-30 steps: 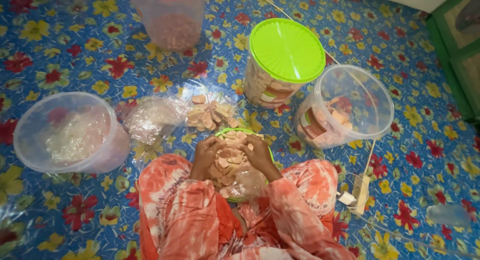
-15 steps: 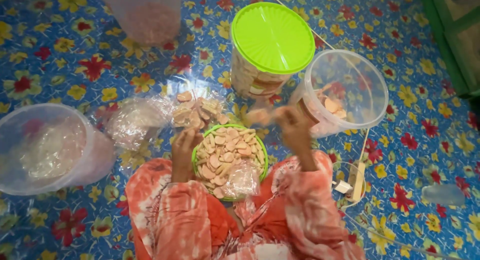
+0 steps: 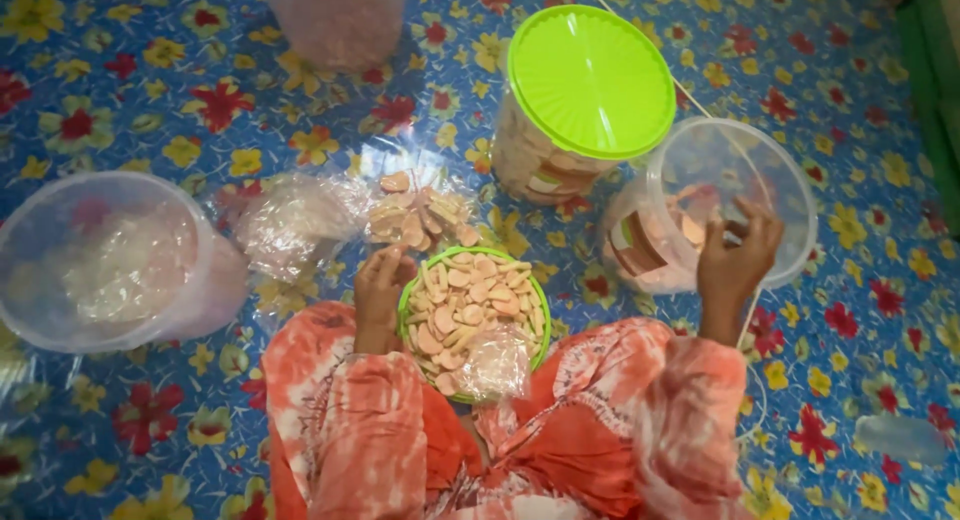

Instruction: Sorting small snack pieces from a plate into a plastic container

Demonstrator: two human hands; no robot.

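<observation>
At 6 o'clock of the frame, in the lap: green bowl (image 3: 472, 320) full of pale cracker pieces, small clear packet (image 3: 497, 364) lying on its near side. Left hand (image 3: 381, 290) at the bowl's 9 o'clock, fingers curled against the rim, touching it, grip loosely closed on the edge, nothing lifted. Right hand (image 3: 735, 260) up at 3 o'clock of the bowl, well apart from it, hovering at the near rim of the open clear tub (image 3: 722, 205); fingers spread and bent, not pinched together; something small possibly between fingertips, cannot tell. Tub tilted, mouth facing toward the person, a few orange-pink pieces inside, lying at 12 to 1 o'clock from the right hand, just beside it; right hand clearly the nearer one. Bowl round, no long axis; cracker sticks inside pointing every which way. At 12 o'clock of the bowl: loose pile of crackers on clear plastic wrap (image 3: 415, 215), near the left hand. Beyond, at 1 o'clock: closed jar with lime-green lid (image 3: 592, 80), upright, just beside the tub. At 9 o'clock: large empty-looking clear tub (image 3: 105, 260) on its side. At 11 o'clock, top edge: pink-lidded container (image 3: 335, 15), cropped. Underneath everything: blue floral mat (image 3: 850, 330).
</observation>
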